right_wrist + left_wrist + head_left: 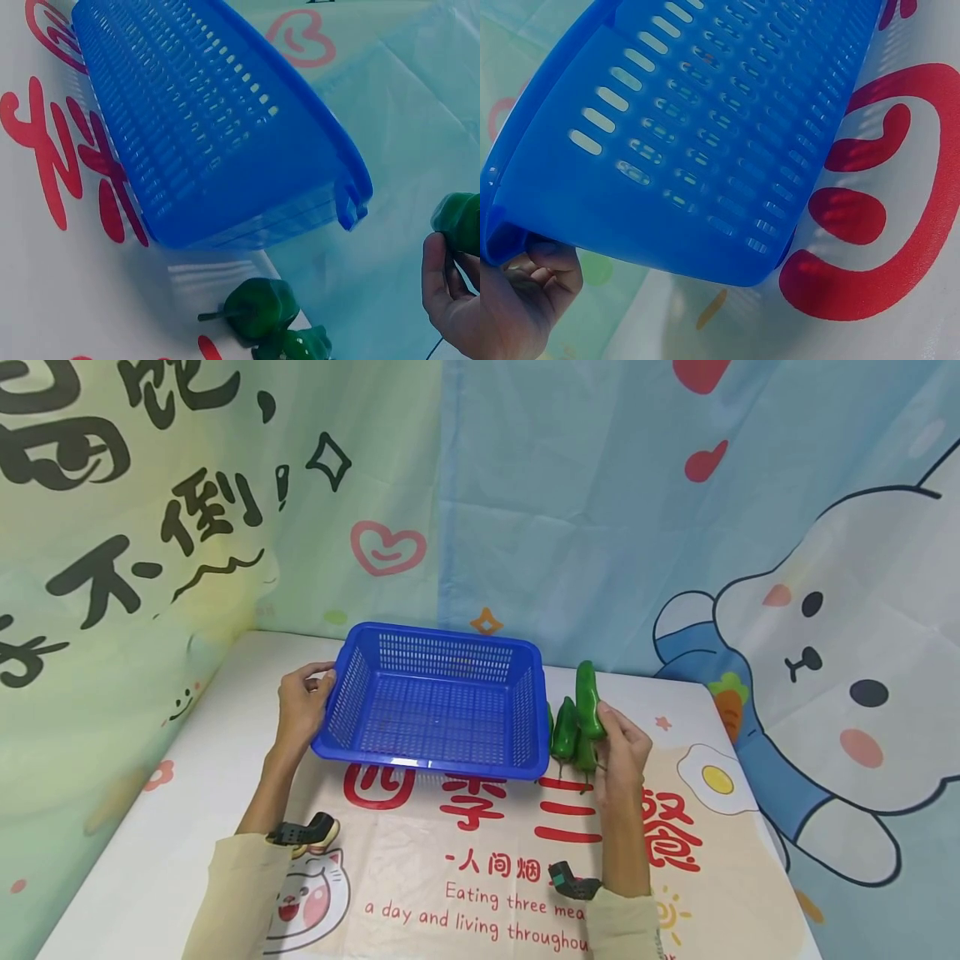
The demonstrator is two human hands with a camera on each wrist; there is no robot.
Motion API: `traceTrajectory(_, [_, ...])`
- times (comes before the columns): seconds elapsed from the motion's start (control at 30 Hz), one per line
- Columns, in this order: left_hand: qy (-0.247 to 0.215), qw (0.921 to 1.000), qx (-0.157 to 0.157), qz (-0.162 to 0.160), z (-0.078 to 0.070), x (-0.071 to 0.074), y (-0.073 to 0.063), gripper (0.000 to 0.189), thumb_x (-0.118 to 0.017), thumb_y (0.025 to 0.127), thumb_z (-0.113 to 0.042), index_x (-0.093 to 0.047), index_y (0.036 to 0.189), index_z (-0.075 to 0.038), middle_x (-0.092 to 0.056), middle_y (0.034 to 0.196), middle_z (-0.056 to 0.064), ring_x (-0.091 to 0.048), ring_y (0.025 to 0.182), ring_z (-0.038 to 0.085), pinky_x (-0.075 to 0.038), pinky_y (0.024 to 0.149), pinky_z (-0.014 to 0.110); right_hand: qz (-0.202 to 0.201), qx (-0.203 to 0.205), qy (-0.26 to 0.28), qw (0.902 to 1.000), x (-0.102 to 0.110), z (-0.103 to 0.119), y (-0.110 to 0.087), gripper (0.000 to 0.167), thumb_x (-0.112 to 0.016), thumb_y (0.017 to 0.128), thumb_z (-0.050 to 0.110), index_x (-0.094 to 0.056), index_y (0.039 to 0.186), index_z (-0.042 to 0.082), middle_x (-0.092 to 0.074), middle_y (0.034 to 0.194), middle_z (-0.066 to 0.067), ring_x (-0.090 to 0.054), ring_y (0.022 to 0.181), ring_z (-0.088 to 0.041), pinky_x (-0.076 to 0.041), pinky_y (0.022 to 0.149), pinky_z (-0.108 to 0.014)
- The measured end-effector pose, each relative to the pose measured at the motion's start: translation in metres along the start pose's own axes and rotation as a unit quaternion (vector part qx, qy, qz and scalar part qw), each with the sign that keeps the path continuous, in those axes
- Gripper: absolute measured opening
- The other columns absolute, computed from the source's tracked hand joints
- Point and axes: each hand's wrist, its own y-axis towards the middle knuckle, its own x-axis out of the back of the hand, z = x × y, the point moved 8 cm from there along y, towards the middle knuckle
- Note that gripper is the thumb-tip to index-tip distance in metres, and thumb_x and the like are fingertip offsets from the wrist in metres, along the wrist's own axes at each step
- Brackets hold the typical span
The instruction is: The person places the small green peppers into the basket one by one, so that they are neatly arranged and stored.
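Observation:
An empty blue plastic basket (438,718) with slotted sides stands on the table. At its left end my left hand (303,702) grips the rim, fingers tucked under the edge in the left wrist view. My right hand (621,747) pinches a long green pepper (588,697) between thumb and fingers, held up beside the basket's right end. Below that pepper, several more green peppers (566,731) lie close to the basket's right side, partly hidden by it and by the held one. The right wrist view catches only part of the held pepper (461,217), at its right edge.
A printed cloth (450,860) with red characters and a cartoon cat covers the white table (142,827). Behind the basket hangs a blue and green curtain (562,527), with a large cartoon animal at the right.

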Motion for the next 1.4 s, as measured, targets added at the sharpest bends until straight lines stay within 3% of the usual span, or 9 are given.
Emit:
traceTrajectory(0.4, [-0.005, 1.0, -0.003, -0.002, 0.002, 0.0, 0.001, 0.034, -0.061, 0.113, -0.018, -0.072, 0.136, 0.004, -0.072, 0.089, 0.029, -0.058, 0.059, 0.004, -0.047, 0.051, 0.017, 0.002, 0.023, -0.008, 0.9997, -0.015, 0.001, -0.006, 0.051, -0.072, 0.107, 0.03, -0.067, 0.142, -0.006, -0.078, 0.116, 0.003, -0.074, 0.111, -0.012, -0.057, 0.104, -0.02])
traceTrajectory(0.73, [-0.005, 1.0, 0.004, -0.001, 0.008, 0.0, 0.003, 0.033, -0.06, 0.113, -0.018, -0.073, 0.135, 0.002, -0.071, 0.084, 0.017, -0.059, 0.06, 0.005, -0.046, 0.052, 0.018, 0.004, 0.015, -0.018, 0.9997, -0.024, -0.003, -0.008, 0.053, -0.072, 0.107, 0.033, -0.066, 0.145, -0.004, -0.075, 0.121, 0.003, -0.07, 0.115, -0.015, -0.056, 0.105, -0.02])
traceTrajectory(1.07, [-0.01, 0.9999, -0.002, -0.002, 0.005, 0.001, 0.003, 0.034, -0.061, 0.113, -0.018, -0.073, 0.136, 0.004, -0.073, 0.093, 0.032, -0.059, 0.061, 0.003, -0.048, 0.053, 0.016, 0.019, 0.02, 0.003, 0.9996, -0.04, -0.001, -0.013, 0.052, -0.071, 0.108, 0.032, -0.066, 0.145, -0.005, -0.075, 0.123, -0.001, -0.072, 0.113, -0.015, -0.058, 0.105, -0.023])
traceTrajectory(1.4, [-0.011, 0.9999, 0.003, -0.001, 0.005, 0.001, 0.002, 0.033, -0.061, 0.112, -0.018, -0.073, 0.135, 0.004, -0.074, 0.092, 0.03, -0.059, 0.06, 0.002, -0.048, 0.053, 0.017, 0.033, 0.023, -0.008, 0.9992, -0.06, -0.002, -0.017, 0.049, -0.07, 0.108, 0.029, -0.067, 0.14, -0.008, -0.077, 0.118, 0.001, -0.074, 0.109, -0.013, -0.059, 0.101, -0.022])
